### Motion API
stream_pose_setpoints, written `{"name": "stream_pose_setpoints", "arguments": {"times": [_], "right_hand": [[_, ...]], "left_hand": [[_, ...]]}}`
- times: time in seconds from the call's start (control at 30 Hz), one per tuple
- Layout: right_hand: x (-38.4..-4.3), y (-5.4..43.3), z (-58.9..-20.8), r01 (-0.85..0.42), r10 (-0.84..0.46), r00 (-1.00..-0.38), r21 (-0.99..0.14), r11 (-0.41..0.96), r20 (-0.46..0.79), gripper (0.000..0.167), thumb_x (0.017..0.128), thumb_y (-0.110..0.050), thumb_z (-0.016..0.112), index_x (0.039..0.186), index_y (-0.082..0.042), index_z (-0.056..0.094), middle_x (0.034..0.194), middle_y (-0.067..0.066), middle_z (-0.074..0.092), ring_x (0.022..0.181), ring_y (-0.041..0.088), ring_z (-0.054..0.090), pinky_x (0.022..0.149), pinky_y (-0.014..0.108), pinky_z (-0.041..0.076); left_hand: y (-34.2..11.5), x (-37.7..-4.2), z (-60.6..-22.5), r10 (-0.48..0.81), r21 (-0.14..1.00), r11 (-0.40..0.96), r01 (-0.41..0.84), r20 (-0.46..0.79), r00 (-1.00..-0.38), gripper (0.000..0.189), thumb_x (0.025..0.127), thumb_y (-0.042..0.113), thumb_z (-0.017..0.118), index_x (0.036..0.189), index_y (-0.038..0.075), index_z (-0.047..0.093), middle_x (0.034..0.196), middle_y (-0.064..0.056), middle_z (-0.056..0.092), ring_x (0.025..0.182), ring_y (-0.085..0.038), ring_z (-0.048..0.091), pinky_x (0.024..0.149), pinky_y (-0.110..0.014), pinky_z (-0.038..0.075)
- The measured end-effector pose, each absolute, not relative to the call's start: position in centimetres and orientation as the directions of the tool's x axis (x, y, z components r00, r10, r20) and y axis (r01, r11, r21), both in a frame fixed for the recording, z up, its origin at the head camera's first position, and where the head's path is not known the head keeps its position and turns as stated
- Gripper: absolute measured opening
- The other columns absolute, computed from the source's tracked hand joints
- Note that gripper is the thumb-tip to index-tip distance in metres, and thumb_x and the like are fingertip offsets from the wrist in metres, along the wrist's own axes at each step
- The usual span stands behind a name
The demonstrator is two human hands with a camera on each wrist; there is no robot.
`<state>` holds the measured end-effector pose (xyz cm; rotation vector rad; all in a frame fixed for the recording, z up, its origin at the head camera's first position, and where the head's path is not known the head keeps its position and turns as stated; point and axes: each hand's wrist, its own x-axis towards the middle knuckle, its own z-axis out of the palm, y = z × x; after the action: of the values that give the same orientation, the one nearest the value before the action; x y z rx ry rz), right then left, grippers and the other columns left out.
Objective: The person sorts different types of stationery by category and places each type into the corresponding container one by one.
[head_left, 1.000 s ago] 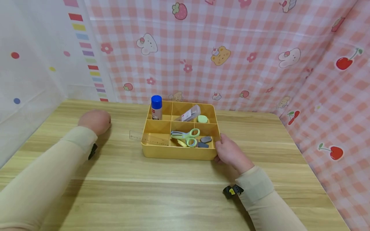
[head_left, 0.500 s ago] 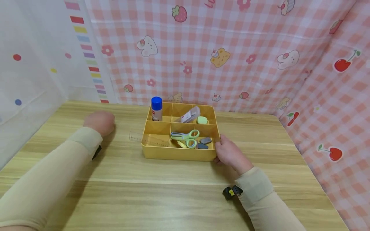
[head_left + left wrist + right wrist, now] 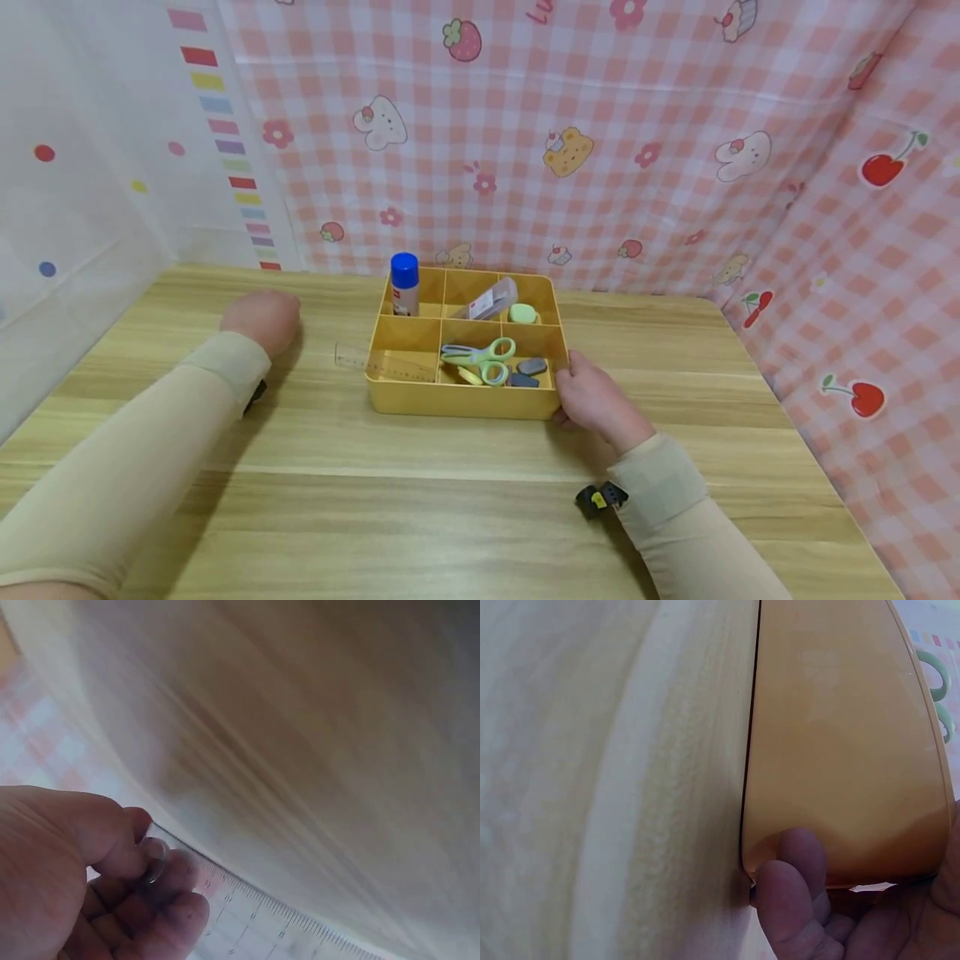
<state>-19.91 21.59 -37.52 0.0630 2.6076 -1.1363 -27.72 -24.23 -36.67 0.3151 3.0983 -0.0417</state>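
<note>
In the left wrist view, my left hand [image 3: 262, 321] pinches a clear ruler [image 3: 255, 915] with printed scale marks between thumb and fingers. That ruler does not show in the head view, where the hand is low over the table, left of a yellow divided organizer tray [image 3: 465, 400]. My right hand [image 3: 596, 400] grips the tray's front right corner, its fingertips on the outer wall. Another clear ruler [image 3: 382, 364] leans out over the tray's left rim. Green scissors [image 3: 480, 354], a blue-capped glue stick [image 3: 405, 287] and a translucent case [image 3: 487, 300] lie in compartments.
Also in the tray are a light green rounded item [image 3: 522, 314], two dark grey pieces [image 3: 532, 367] and a yellow item [image 3: 470, 377]. The wooden table [image 3: 420, 508] ends at a pink checked cloth [image 3: 495, 133] behind and on the right.
My left hand has shifted slightly to the right, toward the tray. My right hand and the tray stay in place, while the head view drifts a little.
</note>
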Motion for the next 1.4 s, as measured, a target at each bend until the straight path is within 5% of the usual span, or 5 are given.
{"name": "stream_pose_setpoints", "arguments": {"times": [0.33,0.6,1.1,1.4], "right_hand": [[-19.8,21.4,-37.3,0.153,-0.073,-0.957,-0.704,0.693,-0.279,0.039,0.109,-0.020,0.031,0.140,-0.001,0.047,0.095,0.019,0.068,0.073,0.023,0.068,0.064,0.035,0.059],[-19.8,21.5,-37.3,0.155,-0.077,-0.955,-0.706,0.691,-0.285,0.039,0.110,-0.020,0.031,0.140,-0.001,0.046,0.097,0.019,0.068,0.074,0.024,0.068,0.065,0.036,0.059],[-19.8,21.5,-37.4,0.149,-0.083,-0.956,-0.709,0.689,-0.281,0.039,0.109,-0.018,0.032,0.141,-0.001,0.045,0.097,0.019,0.068,0.073,0.023,0.068,0.065,0.036,0.059],[-19.9,21.5,-37.3,0.154,-0.082,-0.953,-0.701,0.696,-0.291,0.041,0.109,-0.020,0.031,0.143,-0.001,0.044,0.100,0.020,0.068,0.075,0.024,0.068,0.066,0.036,0.060]], "left_hand": [[-24.7,-27.9,-36.0,0.260,0.013,0.965,0.261,0.060,-0.964,0.013,0.094,-0.006,0.054,0.085,-0.002,0.063,0.087,-0.024,0.068,0.076,-0.036,0.068,0.071,-0.056,0.059],[-23.3,-27.3,-34.1,0.262,0.052,0.963,0.264,0.040,-0.964,0.025,0.098,-0.008,0.053,0.116,-0.009,0.071,0.115,-0.031,0.072,0.107,-0.047,0.070,0.092,-0.057,0.057],[-22.0,-25.6,-31.0,0.216,0.182,0.955,0.234,0.114,-0.970,0.037,0.096,-0.012,0.045,0.127,-0.010,0.063,0.117,-0.030,0.059,0.103,-0.043,0.064,0.093,-0.055,0.056],[-21.5,-24.0,-29.3,0.175,0.271,0.934,0.234,0.226,-0.958,0.037,0.104,-0.003,0.036,0.131,-0.006,0.061,0.121,-0.025,0.057,0.109,-0.042,0.062,0.096,-0.056,0.053]]}}
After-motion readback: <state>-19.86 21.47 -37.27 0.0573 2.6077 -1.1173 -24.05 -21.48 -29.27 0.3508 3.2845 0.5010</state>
